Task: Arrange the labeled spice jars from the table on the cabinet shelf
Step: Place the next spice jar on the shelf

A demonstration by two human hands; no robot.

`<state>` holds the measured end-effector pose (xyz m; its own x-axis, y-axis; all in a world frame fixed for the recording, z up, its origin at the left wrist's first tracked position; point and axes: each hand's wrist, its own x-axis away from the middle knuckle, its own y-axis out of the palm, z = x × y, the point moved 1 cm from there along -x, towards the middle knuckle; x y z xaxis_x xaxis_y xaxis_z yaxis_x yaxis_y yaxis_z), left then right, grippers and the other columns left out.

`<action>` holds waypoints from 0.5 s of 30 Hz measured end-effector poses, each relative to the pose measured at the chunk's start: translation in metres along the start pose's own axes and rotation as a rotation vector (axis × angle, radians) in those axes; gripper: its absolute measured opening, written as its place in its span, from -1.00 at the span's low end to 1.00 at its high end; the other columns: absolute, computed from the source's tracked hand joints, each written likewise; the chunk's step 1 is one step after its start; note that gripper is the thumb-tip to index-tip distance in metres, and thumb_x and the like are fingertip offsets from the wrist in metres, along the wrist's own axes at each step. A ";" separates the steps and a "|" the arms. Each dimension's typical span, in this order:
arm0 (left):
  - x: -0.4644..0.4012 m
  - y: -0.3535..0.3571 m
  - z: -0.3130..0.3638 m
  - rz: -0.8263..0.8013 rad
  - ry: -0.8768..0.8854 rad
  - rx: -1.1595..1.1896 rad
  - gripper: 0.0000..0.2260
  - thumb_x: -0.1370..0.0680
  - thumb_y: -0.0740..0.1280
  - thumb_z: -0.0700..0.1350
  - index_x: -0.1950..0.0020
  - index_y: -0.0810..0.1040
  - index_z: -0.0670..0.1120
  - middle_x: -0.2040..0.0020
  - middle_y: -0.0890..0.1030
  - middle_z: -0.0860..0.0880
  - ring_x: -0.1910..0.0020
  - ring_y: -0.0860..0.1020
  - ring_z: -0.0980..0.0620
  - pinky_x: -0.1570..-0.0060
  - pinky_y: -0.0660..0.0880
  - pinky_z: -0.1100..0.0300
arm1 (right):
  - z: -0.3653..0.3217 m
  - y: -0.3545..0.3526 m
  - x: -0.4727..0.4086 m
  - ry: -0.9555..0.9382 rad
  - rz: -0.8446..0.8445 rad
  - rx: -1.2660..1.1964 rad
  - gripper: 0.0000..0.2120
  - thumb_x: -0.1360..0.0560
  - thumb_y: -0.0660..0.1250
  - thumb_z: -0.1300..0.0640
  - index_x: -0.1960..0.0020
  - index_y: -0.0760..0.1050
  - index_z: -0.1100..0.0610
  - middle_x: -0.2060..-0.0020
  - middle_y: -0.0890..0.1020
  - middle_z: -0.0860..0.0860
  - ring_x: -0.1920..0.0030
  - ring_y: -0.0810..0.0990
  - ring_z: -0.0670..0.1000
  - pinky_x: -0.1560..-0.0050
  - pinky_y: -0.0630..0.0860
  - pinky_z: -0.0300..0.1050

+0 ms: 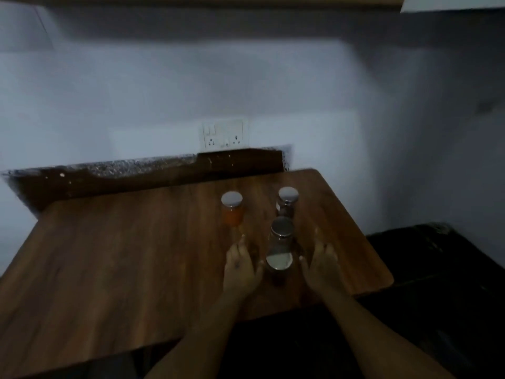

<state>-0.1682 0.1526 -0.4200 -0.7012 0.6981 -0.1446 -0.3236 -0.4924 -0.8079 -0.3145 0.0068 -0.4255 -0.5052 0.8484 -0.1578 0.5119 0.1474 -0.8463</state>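
Several glass spice jars with silver lids stand on the wooden table (109, 255). An orange-filled jar (232, 212) is at the back left, a dark-filled jar (287, 202) at the back right. A third jar (281, 233) stands nearer, and the nearest jar (279, 265) sits between my hands. My left hand (240, 265) rests open just left of that nearest jar, fingers spread. My right hand (321, 265) is open just right of it. Neither hand grips a jar. The frame is dim and blurred; labels cannot be read.
A white wall with a switch and socket plate (225, 134) rises behind the table. A dark speckled counter edge (109, 168) runs along the back. A wooden cabinet underside (218, 0) spans the top. A dark surface (437, 255) lies to the right.
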 end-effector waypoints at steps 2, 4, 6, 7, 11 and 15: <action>0.010 0.009 0.000 -0.017 -0.019 -0.017 -0.29 -0.55 0.29 0.04 -0.56 0.05 -0.22 -0.38 0.32 -0.19 -0.32 0.31 -0.14 -0.32 0.28 0.08 | 0.001 0.004 0.005 -0.017 -0.026 -0.008 -0.40 -0.51 0.31 -0.11 -0.46 0.24 0.08 -0.34 0.39 0.16 -0.28 0.44 0.15 -0.21 0.46 0.04; 0.017 0.014 0.001 -0.022 -0.050 -0.013 -0.30 -0.55 0.30 0.03 -0.56 0.06 -0.22 -0.40 0.31 -0.19 -0.33 0.31 -0.14 -0.31 0.29 0.08 | -0.001 0.013 0.008 -0.052 -0.072 -0.040 -0.38 -0.48 0.33 -0.14 -0.44 0.26 0.07 -0.36 0.37 0.13 -0.29 0.43 0.12 -0.22 0.46 0.01; 0.024 0.016 0.001 -0.032 -0.090 -0.002 -0.30 -0.55 0.29 0.03 -0.56 0.04 -0.20 -0.43 0.27 -0.17 -0.36 0.28 -0.13 -0.33 0.28 0.08 | -0.003 0.026 0.009 -0.122 -0.138 -0.057 -0.30 -0.41 0.40 -0.18 -0.44 0.28 0.07 -0.39 0.34 0.14 -0.33 0.39 0.13 -0.26 0.43 0.00; 0.027 0.017 0.001 -0.040 -0.107 0.008 -0.30 -0.56 0.29 0.03 -0.56 0.03 -0.20 -0.44 0.25 -0.17 -0.38 0.27 -0.13 -0.34 0.27 0.08 | -0.005 0.031 0.008 -0.167 -0.177 -0.041 -0.24 -0.37 0.43 -0.18 -0.45 0.27 0.07 -0.41 0.31 0.15 -0.37 0.36 0.15 -0.30 0.39 0.00; 0.039 0.018 -0.001 -0.069 -0.162 0.052 -0.29 -0.56 0.29 0.03 -0.56 -0.01 -0.18 -0.45 0.21 -0.17 -0.41 0.23 -0.14 -0.36 0.25 0.07 | -0.021 0.043 -0.010 -0.341 -0.330 0.169 -0.10 -0.37 0.45 -0.17 -0.55 0.06 -0.04 -0.53 0.10 0.13 -0.52 0.08 0.21 -0.45 0.24 0.10; 0.048 0.015 -0.002 -0.059 -0.164 0.046 -0.26 -0.55 0.31 0.05 -0.56 -0.02 -0.17 -0.46 0.18 -0.14 -0.43 0.20 -0.13 -0.39 0.23 0.06 | -0.032 0.053 -0.025 -0.316 -0.503 0.240 -0.24 -0.45 0.41 -0.06 -0.53 0.11 -0.14 -0.52 0.08 0.12 -0.47 0.14 0.22 -0.39 0.32 0.11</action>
<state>-0.2054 0.1804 -0.4404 -0.7730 0.6344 0.0007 -0.3934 -0.4785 -0.7850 -0.2522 0.0092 -0.4506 -0.8425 0.5087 0.1771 0.0074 0.3396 -0.9405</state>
